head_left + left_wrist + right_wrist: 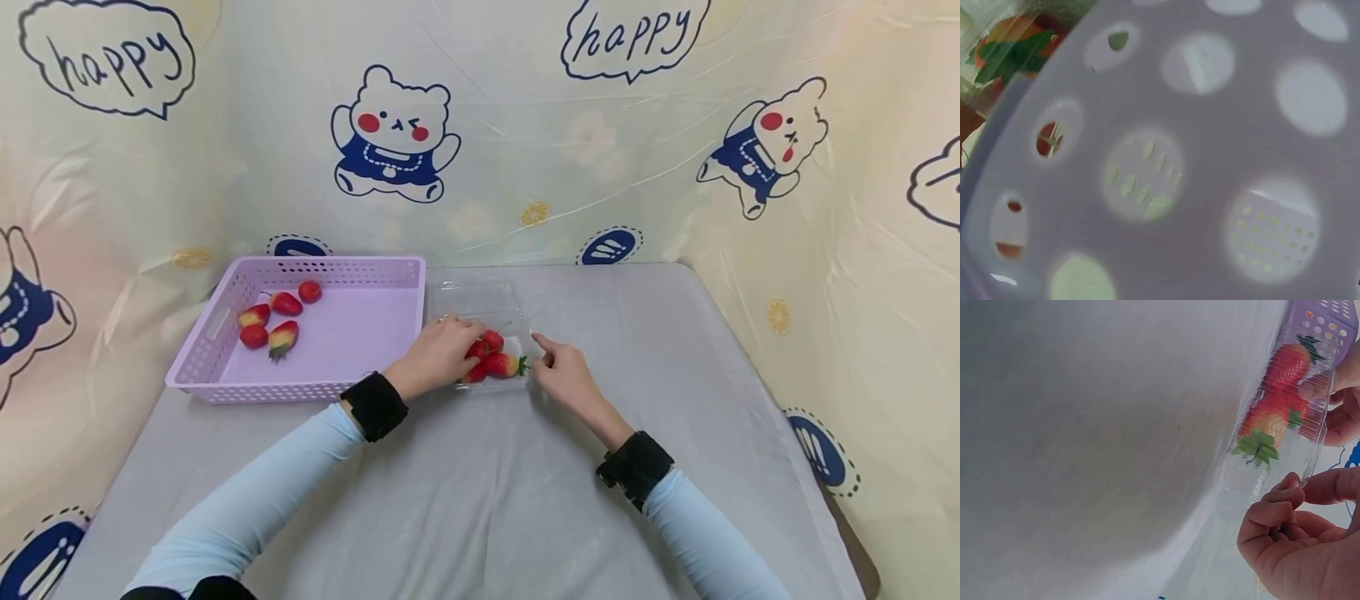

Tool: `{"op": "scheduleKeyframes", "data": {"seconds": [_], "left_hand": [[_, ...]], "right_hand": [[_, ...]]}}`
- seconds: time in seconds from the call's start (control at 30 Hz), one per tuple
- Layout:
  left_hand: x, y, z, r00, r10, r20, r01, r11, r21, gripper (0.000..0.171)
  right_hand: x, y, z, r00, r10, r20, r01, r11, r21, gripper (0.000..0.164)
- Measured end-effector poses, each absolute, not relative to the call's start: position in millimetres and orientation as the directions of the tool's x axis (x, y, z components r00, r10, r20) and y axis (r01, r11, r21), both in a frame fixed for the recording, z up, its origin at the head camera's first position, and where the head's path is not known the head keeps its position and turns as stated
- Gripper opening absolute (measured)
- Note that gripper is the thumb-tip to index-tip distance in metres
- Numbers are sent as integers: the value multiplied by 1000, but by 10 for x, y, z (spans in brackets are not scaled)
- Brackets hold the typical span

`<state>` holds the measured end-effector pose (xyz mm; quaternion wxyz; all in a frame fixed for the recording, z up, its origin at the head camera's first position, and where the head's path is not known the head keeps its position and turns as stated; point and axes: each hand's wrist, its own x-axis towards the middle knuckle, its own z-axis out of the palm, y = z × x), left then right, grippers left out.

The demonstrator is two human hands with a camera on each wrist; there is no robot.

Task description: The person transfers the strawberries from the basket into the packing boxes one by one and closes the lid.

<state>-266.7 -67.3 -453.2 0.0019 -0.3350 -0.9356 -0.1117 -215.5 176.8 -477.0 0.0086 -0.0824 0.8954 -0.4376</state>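
Note:
A clear plastic box (480,392) lies with its lid (480,296) folded open toward the back. Several red strawberries (501,364) with green leaves fill its front part. My left hand (442,354) reaches over the left rim, thumb and fingers around a red strawberry (477,348) among the others. At the right side, my right hand (564,373) pinches the box's rim between thumb and forefinger, as the right wrist view shows near the fingertips (1294,482). A leafy strawberry (1016,53) appears at the corner of the left wrist view.
A purple basket (360,387) with perforated walls stands just left of the box, under my left wrist. Several strawberries (283,339) lie in its left half. Its wall (1210,137) fills most of the left wrist view. A patterned curtain (495,167) rises behind the grey-covered table (600,542).

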Motion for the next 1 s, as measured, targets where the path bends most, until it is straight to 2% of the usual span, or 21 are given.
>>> {"op": "scheduleKeyframes", "data": {"seconds": [0.23,0.57,1.0], "left_hand": [[-2641,-670,-4550,-778,624,68,624,756,199,39],[-2633,-709,-4563,-760,644,89,648,738,189,17],[-2645,-723,-4616,-749,656,93,660,726,195,21]], "right_hand": [[-2150,1766,-4785,-987,-155,53,-136,595,-792,55],[-2173,1776,-4795,-986,-151,63,-143,605,-783,54],[-2172,1766,-4801,-987,-150,56,-136,601,-788,53]]}}
